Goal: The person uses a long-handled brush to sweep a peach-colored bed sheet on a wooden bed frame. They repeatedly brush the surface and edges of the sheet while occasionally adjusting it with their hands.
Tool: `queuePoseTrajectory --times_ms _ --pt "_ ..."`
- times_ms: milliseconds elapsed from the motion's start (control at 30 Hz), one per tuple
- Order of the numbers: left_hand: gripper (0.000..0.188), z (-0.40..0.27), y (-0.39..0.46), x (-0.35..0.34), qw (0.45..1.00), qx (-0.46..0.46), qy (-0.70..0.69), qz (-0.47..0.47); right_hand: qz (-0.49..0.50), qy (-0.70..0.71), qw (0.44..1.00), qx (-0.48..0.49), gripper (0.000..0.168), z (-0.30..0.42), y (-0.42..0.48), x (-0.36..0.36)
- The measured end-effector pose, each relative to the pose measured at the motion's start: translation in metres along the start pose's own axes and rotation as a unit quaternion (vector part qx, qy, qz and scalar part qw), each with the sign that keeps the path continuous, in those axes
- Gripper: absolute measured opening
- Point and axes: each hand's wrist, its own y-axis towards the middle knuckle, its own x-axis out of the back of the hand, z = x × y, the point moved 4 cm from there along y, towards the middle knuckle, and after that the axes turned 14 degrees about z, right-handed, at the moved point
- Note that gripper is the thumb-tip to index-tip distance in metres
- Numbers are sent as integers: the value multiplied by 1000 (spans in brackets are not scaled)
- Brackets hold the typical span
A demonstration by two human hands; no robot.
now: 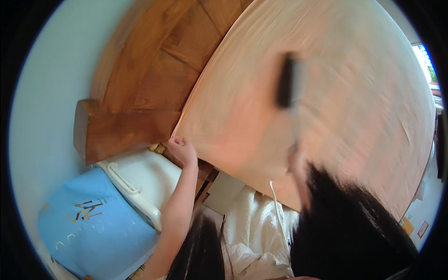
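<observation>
A peach-and-beige bed sheet [238, 119] covers the mattress in front of me. At its near left corner, beside the wooden headboard [175, 63], my left hand [183, 151] is curled closed around the sheet's edge. My right hand [297, 159] grips the handle of a bed brush [288, 82] with dark bristles. Motion blurs both the brush and this hand, and whether the bristles touch the sheet is unclear. Long dark hair [350, 217] hides part of my right arm.
Left of my forearm stands a white lidded container [154, 173] with a handle. A blue bag [98, 217] bearing writing leans by it, below the headboard's thick wooden post [122, 134]. A pale wall [45, 105] rises at the left. White clothing with a drawstring [255, 224] shows below me.
</observation>
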Motion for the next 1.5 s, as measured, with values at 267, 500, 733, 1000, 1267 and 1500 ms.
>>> queuePoseTrajectory --times_ms 267,500,733,1000,1267,1500 --pt "66 -364 66 80 801 -531 230 -154 212 139 952 170 55 29 -118 80" --pt "92 -426 177 51 781 -350 516 -35 -232 314 902 -187 44 -210 30 157" --pt "87 -423 183 43 763 -393 512 -46 -346 214 867 -289 27 -161 230 250" --pt "92 -453 147 38 814 -274 510 52 4 182 973 144 25 158 198 88" --pt "91 -437 137 58 811 -302 501 -6 456 42 838 296 66 94 -33 69" --pt "92 -432 152 52 808 -298 509 -2 -144 258 955 42 41 -28 145 162"
